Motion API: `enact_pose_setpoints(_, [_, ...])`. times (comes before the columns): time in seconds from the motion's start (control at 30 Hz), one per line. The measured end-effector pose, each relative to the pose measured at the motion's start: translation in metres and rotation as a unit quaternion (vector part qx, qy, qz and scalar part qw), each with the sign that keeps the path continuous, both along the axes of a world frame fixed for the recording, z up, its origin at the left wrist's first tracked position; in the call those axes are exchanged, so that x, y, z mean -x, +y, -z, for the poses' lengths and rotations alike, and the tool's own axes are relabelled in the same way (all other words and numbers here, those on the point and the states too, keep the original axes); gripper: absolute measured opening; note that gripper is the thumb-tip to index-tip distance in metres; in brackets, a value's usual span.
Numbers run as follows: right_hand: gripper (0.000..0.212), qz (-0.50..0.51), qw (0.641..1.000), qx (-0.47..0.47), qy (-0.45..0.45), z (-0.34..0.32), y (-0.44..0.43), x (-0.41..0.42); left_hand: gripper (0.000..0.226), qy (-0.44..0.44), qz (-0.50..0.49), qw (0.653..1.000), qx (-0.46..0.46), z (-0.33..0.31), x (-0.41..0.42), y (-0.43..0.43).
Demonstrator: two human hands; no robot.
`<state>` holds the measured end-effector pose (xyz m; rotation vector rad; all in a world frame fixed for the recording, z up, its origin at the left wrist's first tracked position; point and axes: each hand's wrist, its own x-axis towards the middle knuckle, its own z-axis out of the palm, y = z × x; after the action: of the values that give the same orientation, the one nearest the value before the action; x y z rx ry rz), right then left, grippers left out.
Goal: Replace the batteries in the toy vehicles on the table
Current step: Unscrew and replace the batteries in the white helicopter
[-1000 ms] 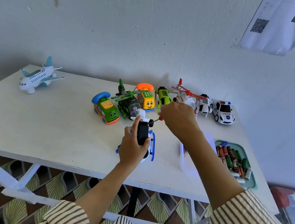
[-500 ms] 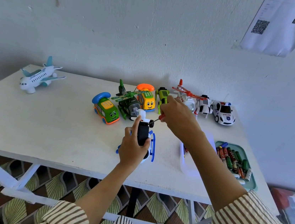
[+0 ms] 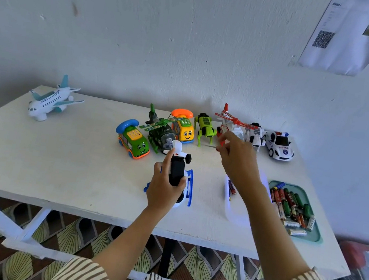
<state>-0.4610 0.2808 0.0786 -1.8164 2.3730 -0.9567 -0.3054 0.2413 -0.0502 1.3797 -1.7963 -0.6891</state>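
Note:
My left hand (image 3: 164, 189) grips a white and blue toy helicopter (image 3: 178, 169) turned belly up near the table's front edge, thumb on its black underside. My right hand (image 3: 237, 161) is lifted to the right of it and pinches a small red-handled screwdriver (image 3: 215, 146), whose thin tip points left, clear of the toy. A teal tray (image 3: 314, 235) at the right holds several loose batteries (image 3: 291, 205). A white tray (image 3: 234, 212) beside my right forearm holds a few batteries.
A row of toys stands behind: green phone bus (image 3: 134, 140), dark green helicopter (image 3: 159, 134), yellow phone car (image 3: 183, 129), lime robot dog (image 3: 204, 128), red-white helicopter (image 3: 229, 124), white truck (image 3: 254, 134), police car (image 3: 279, 145). A white airplane (image 3: 50, 100) sits far left. A wall lies behind the table (image 3: 37, 156).
My right hand has drawn the screwdriver up and to the right, away from the helicopter's underside. My left hand keeps the same hold on the toy.

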Motion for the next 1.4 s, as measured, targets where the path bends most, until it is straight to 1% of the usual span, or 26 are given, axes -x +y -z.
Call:
enact_pose_setpoints(0.03, [0.014, 0.019, 0.999, 0.023, -0.015, 0.01, 0.0, 0.002, 0.076, 0.003, 0.001, 1.0, 0.001, 0.0, 0.0, 0.0])
enact_pose_setpoints(0.07, [0.017, 0.03, 0.999, 0.025, -0.03, 0.022, 0.0, 0.003, 0.077, 0.009, 0.002, 1.0, 0.0, 0.001, -0.001, -0.001])
enact_pose_setpoints(0.17, [0.029, 0.006, 0.998, -0.038, -0.058, 0.067, -0.007, 0.0, 0.08, 0.054, 0.005, 0.998, -0.011, 0.001, -0.004, -0.001])
enact_pose_setpoints(0.2, [0.031, -0.009, 0.997, -0.068, -0.045, 0.082, -0.011, -0.003, 0.081, 0.07, 0.008, 0.997, -0.014, 0.001, -0.006, -0.002])
enact_pose_setpoints(0.27, [0.034, -0.028, 0.991, -0.134, 0.008, 0.111, -0.016, -0.007, 0.083, 0.079, 0.007, 0.997, -0.015, 0.002, -0.008, -0.002])
enact_pose_setpoints(0.3, [0.033, -0.03, 0.985, -0.164, 0.039, 0.123, -0.017, -0.008, 0.083, 0.076, 0.005, 0.997, -0.014, 0.002, -0.008, -0.002])
enact_pose_setpoints(0.4, [0.028, -0.044, 0.968, -0.235, 0.078, 0.141, -0.01, -0.01, 0.082, 0.074, -0.005, 0.997, -0.015, 0.001, -0.009, 0.0])
enact_pose_setpoints(0.47, [0.028, -0.065, 0.962, -0.247, 0.101, 0.147, -0.005, -0.007, 0.081, 0.093, -0.012, 0.995, -0.018, 0.001, -0.008, 0.0])
enact_pose_setpoints(0.57, [0.03, -0.11, 0.961, -0.226, 0.115, 0.148, -0.002, 0.0, 0.081, 0.139, -0.021, 0.99, -0.028, 0.004, -0.009, -0.001])
enact_pose_setpoints(0.63, [0.034, -0.135, 0.971, -0.185, 0.073, 0.145, -0.002, 0.002, 0.081, 0.198, -0.05, 0.978, -0.05, 0.008, -0.011, -0.004])
enact_pose_setpoints(0.7, [0.031, -0.131, 0.981, -0.137, -0.026, 0.138, -0.002, 0.002, 0.078, 0.284, -0.098, 0.949, -0.092, 0.011, -0.01, -0.003])
enact_pose_setpoints(0.77, [0.024, -0.102, 0.979, -0.096, -0.15, 0.131, -0.002, -0.001, 0.073, 0.361, -0.136, 0.914, -0.127, 0.011, -0.008, 0.004])
enact_pose_setpoints(0.8, [0.022, -0.083, 0.969, -0.084, -0.219, 0.126, -0.001, -0.002, 0.07, 0.398, -0.145, 0.895, -0.139, 0.012, -0.008, 0.007])
enact_pose_setpoints(0.83, [0.018, -0.064, 0.951, -0.081, -0.291, 0.12, 0.001, -0.005, 0.066, 0.432, -0.147, 0.877, -0.15, 0.014, -0.009, 0.01])
enact_pose_setpoints(0.87, [0.015, -0.054, 0.924, -0.088, -0.369, 0.113, 0.003, -0.009, 0.062, 0.466, -0.144, 0.858, -0.164, 0.014, -0.01, 0.013])
enact_pose_setpoints(0.9, [0.018, -0.052, 0.886, -0.11, -0.447, 0.106, 0.005, -0.013, 0.059, 0.504, -0.134, 0.834, -0.178, 0.014, -0.011, 0.016])
enact_pose_setpoints(0.97, [0.036, -0.069, 0.792, -0.181, -0.58, 0.097, 0.008, -0.021, 0.062, 0.57, -0.091, 0.792, -0.199, 0.011, -0.013, 0.021])
enact_pose_setpoints(1.0, [0.04, -0.088, 0.753, -0.222, -0.613, 0.093, 0.01, -0.026, 0.066, 0.593, -0.072, 0.776, -0.202, 0.009, -0.014, 0.024])
enact_pose_setpoints(1.03, [0.04, -0.113, 0.725, -0.252, -0.631, 0.09, 0.013, -0.032, 0.066, 0.605, -0.053, 0.77, -0.197, 0.006, -0.015, 0.027])
enact_pose_setpoints(1.1, [0.035, -0.168, 0.701, -0.263, -0.641, 0.091, 0.016, -0.046, 0.061, 0.602, -0.031, 0.775, -0.188, 0.0, -0.02, 0.031])
enact_pose_setpoints(1.17, [0.037, -0.203, 0.688, -0.227, -0.658, 0.093, 0.013, -0.058, 0.055, 0.581, -0.028, 0.792, -0.184, -0.001, -0.026, 0.03])
enact_pose_setpoints(1.2, [0.04, -0.207, 0.691, -0.208, -0.661, 0.095, 0.01, -0.062, 0.051, 0.566, -0.031, 0.802, -0.189, -0.002, -0.03, 0.028])
enact_pose_setpoints(1.23, [0.044, -0.203, 0.704, -0.191, -0.653, 0.094, 0.007, -0.066, 0.045, 0.553, -0.038, 0.808, -0.202, -0.004, -0.034, 0.026])
enact_pose_setpoints(1.3, [0.052, -0.193, 0.756, -0.169, -0.602, 0.092, 0.0, -0.071, 0.043, 0.531, -0.065, 0.813, -0.229, -0.004, -0.043, 0.021])
enact_pose_setpoints(1.37, [0.048, -0.198, 0.805, -0.152, -0.539, 0.093, -0.008, -0.077, 0.043, 0.514, -0.093, 0.819, -0.237, 0.0, -0.054, 0.013])
enact_pose_setpoints(1.4, [0.046, -0.199, 0.826, -0.144, -0.507, 0.095, -0.012, -0.082, 0.039, 0.499, -0.107, 0.827, -0.234, 0.001, -0.061, 0.008])
